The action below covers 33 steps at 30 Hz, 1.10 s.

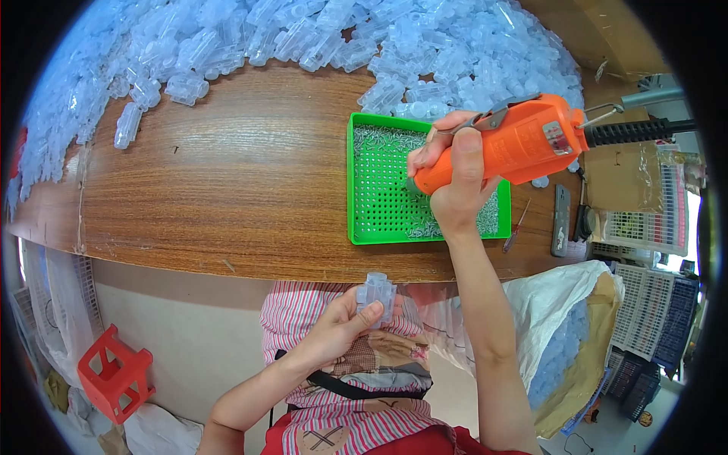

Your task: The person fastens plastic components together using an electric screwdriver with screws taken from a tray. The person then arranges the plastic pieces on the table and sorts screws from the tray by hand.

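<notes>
My right hand (464, 171) is wrapped round an orange electric screwdriver (523, 144), whose cord leaves toward the right. The tool's nose points down and left over a green tray (352, 189) with a perforated grid and many small screws (428, 226). Its bit is hidden. Below the table's front edge, my left hand (345, 326) grips a clear plastic part (377, 296) between thumb and fingers, in front of the striped apron.
A big heap of similar clear plastic parts (303, 34) covers the table's far side. A phone (560, 220) and a thin screwdriver (518, 226) lie right of the tray. Beside my right arm stands an open sack (557, 349) of parts. A red stool (114, 375) is at lower left.
</notes>
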Tool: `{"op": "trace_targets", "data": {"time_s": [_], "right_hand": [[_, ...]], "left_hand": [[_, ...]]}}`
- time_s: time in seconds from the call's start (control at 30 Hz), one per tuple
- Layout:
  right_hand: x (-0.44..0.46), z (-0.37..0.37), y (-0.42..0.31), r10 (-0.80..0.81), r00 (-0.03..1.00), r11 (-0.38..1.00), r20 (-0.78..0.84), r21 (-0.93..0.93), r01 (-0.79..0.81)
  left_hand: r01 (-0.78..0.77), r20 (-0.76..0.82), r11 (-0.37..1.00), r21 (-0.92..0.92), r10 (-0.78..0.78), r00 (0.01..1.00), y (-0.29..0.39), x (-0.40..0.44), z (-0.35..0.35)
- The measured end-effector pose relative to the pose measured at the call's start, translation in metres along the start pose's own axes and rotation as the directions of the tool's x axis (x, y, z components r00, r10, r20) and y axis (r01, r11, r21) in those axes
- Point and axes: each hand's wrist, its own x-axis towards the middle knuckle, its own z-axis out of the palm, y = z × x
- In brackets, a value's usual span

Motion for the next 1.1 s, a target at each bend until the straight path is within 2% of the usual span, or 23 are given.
{"op": "trace_targets", "data": {"time_s": [0.17, 0.27, 0.37, 0.43, 0.5, 0.63, 0.77, 0.97, 1.1], "right_hand": [[0.000, 0.001, -0.001, 0.005, 1.000, 1.000, -0.017, 0.028, -0.004], [-0.002, 0.001, 0.000, 0.006, 1.000, 1.000, 0.017, -0.026, -0.006], [-0.003, -0.006, -0.012, -0.037, 0.997, 0.995, 0.066, 0.098, 0.030], [-0.008, -0.014, -0.034, -0.042, 0.988, 0.949, 0.149, 0.315, -0.007], [-0.024, -0.015, -0.064, -0.048, 0.959, 0.929, 0.278, 0.366, -0.059], [-0.068, -0.012, -0.086, 0.063, 0.913, 0.975, 0.402, 0.170, -0.142], [-0.079, -0.011, -0.082, 0.135, 0.905, 0.981, 0.404, 0.077, -0.180], [-0.086, -0.008, -0.070, 0.183, 0.906, 0.971, 0.383, 0.076, -0.228], [-0.087, -0.005, -0.060, 0.104, 0.883, 0.986, 0.458, 0.069, -0.152]], "left_hand": [[0.025, -0.021, 1.000, 0.008, -0.025, 0.999, 0.005, -0.001, 0.002], [0.041, -0.039, 0.999, 0.021, -0.041, 0.998, 0.007, -0.002, 0.005], [0.052, -0.051, 0.998, 0.039, -0.050, 0.997, 0.008, -0.003, 0.005], [0.041, -0.046, 0.998, 0.036, -0.040, 0.998, 0.009, -0.003, 0.006], [0.010, -0.063, 1.000, -0.012, -0.010, 0.998, 0.009, -0.003, 0.009], [-0.035, -0.082, 0.998, -0.055, 0.030, 0.996, 0.005, -0.001, 0.010], [-0.075, -0.079, 0.997, -0.027, 0.073, 0.994, 0.000, 0.001, 0.008], [-0.062, -0.096, 0.998, 0.018, 0.064, 0.993, 0.000, 0.001, 0.007], [-0.081, -0.034, 0.997, -0.011, 0.080, 0.996, -0.004, 0.002, 0.002]]}}
